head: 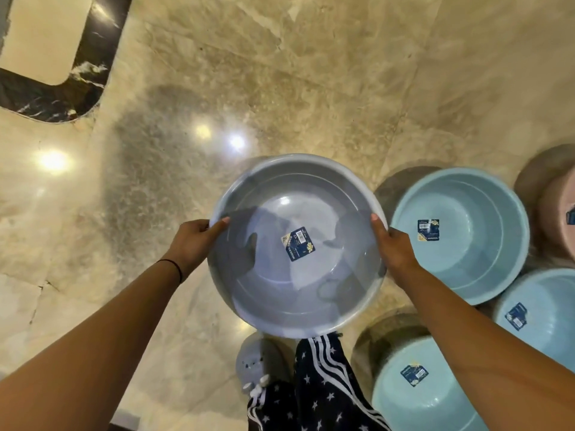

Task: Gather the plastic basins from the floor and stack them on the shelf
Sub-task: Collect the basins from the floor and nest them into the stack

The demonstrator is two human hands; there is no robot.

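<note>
The grey basin [280, 290] is off the marble floor [280, 73], held mouth-up in front of the person, directly between the two hands. The left hand [194, 241] grips the rim on its left side and the right hand [393, 247] grips the rim on the opposite side; each thumb is hooked over the lip into the bowl, with the fingers curled underneath and out of view. Being round, the basin has no long axis to line up, so what matters is that the two grips sit across its full width and keep the rim roughly level. The other basins all lie to the person's right: a light blue basin [466, 244] just beside the right hand, a second blue basin [544, 312] behind it at the frame edge, a third blue basin [429, 393] near the right leg, and a pink basin [557, 219] cut off at the far right. The right hand is clearly nearer to them. The shelf is not in view, so which way the carry must go cannot be told.
</note>
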